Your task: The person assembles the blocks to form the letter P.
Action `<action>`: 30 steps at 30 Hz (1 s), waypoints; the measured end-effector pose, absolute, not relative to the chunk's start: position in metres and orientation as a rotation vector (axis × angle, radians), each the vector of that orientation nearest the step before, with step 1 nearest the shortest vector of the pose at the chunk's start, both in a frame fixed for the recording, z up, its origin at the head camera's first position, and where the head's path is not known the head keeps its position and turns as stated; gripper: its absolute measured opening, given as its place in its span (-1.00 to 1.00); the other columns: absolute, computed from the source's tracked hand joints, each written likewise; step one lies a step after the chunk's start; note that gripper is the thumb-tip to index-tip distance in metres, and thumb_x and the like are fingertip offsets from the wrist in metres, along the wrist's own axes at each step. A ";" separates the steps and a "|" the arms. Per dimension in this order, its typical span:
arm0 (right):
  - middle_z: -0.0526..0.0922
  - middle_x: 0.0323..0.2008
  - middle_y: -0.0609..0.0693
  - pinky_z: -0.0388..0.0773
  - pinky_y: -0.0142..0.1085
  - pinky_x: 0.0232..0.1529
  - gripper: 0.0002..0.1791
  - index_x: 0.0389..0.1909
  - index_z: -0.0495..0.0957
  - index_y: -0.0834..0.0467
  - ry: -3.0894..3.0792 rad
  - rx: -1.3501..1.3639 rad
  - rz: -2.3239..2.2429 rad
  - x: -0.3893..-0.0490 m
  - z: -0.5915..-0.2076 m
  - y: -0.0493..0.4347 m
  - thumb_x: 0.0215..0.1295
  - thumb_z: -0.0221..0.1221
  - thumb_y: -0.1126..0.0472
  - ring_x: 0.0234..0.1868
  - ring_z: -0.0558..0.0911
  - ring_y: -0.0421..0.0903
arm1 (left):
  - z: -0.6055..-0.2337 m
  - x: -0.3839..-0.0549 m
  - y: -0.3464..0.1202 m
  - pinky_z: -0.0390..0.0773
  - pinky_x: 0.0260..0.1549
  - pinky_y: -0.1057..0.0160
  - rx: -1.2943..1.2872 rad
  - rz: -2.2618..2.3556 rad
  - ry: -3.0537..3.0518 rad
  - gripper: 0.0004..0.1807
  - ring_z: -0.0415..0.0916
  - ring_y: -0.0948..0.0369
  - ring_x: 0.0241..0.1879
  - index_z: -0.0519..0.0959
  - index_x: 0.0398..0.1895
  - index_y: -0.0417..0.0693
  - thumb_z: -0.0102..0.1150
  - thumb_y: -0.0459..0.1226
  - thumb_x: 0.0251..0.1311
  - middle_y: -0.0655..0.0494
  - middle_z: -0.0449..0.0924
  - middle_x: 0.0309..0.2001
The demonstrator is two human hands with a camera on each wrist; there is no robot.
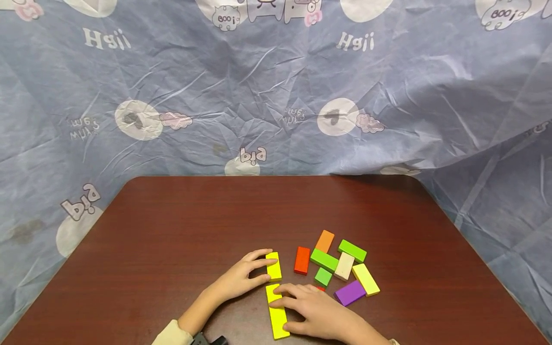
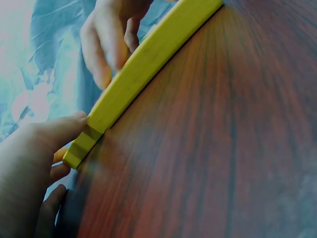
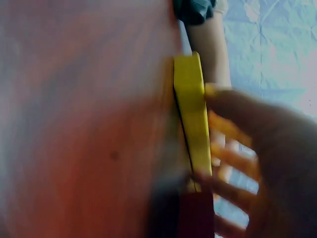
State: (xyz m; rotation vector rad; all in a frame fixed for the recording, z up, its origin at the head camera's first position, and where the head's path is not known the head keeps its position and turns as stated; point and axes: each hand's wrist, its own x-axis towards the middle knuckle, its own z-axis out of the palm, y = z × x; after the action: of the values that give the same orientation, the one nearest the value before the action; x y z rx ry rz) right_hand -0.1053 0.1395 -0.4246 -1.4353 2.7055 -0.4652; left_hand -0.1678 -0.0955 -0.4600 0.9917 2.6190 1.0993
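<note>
My left hand (image 1: 241, 275) holds a short yellow block (image 1: 273, 268) that lies flat on the table, thumb at its near left corner and fingertips at its far end. The left wrist view shows the thumb along one edge of it. Just nearer lies a longer yellow strip (image 1: 277, 316), nearly in line with the short block and a small gap from it in the head view. My right hand (image 1: 316, 309) lies over this strip from the right, fingers spread and loosely bent, fingertips and thumb touching it. It is blurred in both wrist views.
Right of the hands lie a red block (image 1: 302, 260), an orange one (image 1: 325, 241), several green ones (image 1: 324, 260), a cream one (image 1: 344, 266), a pale yellow one (image 1: 365, 279) and a purple one (image 1: 350, 293). Another red piece (image 1: 320, 288) is mostly hidden by the right hand. A patterned cloth (image 1: 276, 96) hangs behind the table.
</note>
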 end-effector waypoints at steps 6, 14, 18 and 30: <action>0.38 0.13 -0.15 0.48 -0.19 -0.04 -0.58 0.10 0.41 -0.15 2.791 -1.297 -0.515 -0.103 -0.433 0.131 0.27 -0.02 -0.17 0.09 0.45 -0.18 | -0.460 -0.168 -0.095 0.32 0.14 -0.11 0.989 1.075 2.625 -0.51 0.12 0.10 0.33 0.33 0.24 0.31 -0.08 0.09 0.23 0.23 0.15 0.35; 0.37 0.11 -0.17 0.49 -0.21 -0.02 -0.55 0.09 0.42 -0.07 2.777 -1.269 -0.566 -0.104 -0.434 0.131 0.25 0.01 -0.17 0.06 0.47 -0.22 | -0.461 -0.168 -0.095 0.32 0.15 -0.10 1.013 1.054 2.636 -0.53 0.13 0.13 0.33 0.34 0.22 0.33 -0.09 0.08 0.25 0.26 0.16 0.34; 0.36 0.12 -0.16 0.49 -0.21 -0.02 -0.55 0.09 0.42 -0.08 2.758 -1.269 -0.569 -0.105 -0.433 0.132 0.25 -0.01 -0.19 0.06 0.47 -0.21 | -0.461 -0.168 -0.095 0.33 0.14 -0.09 1.014 1.043 2.651 -0.55 0.15 0.13 0.32 0.34 0.21 0.34 -0.08 0.07 0.25 0.25 0.18 0.34; 0.38 0.11 -0.14 0.50 -0.24 -0.03 -0.57 0.09 0.42 -0.09 2.739 -1.314 -0.582 -0.107 -0.433 0.134 0.27 0.00 -0.16 0.07 0.45 -0.20 | -0.459 -0.167 -0.094 0.32 0.14 -0.10 0.978 1.077 2.640 -0.58 0.17 0.14 0.31 0.39 0.18 0.31 -0.03 0.02 0.24 0.24 0.21 0.32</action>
State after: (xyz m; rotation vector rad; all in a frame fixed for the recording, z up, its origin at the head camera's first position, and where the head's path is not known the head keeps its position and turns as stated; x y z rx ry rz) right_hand -0.1071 0.1337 -0.4331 -1.3141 2.7388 -0.5819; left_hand -0.1665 -0.0944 -0.4593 0.9781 2.6398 1.0772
